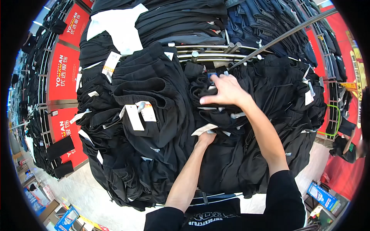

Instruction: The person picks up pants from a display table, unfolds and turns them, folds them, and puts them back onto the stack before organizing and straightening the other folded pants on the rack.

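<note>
Black trousers [227, 154] with gathered elastic waistbands hang in a dense bunch in front of me. Over their waistbands is my right hand [225, 90], thumb stretched out to the left and fingers spread forward, some of them slightly blurred. My left hand [208, 137] is pushed in among the trousers lower down, its fingers hidden by cloth and by a white paper tag [204, 129] hanging over it. To the left, another thick bundle of black trousers [165, 111] bears a white and orange tag [147, 111].
A metal rail [285, 36] slants across the upper right. Behind are rows of dark garments [181, 23], a white garment [117, 29] lying on them, and blue jeans [254, 27]. Red sign panels [61, 73] line the left side. A pale tiled floor [77, 188] shows below.
</note>
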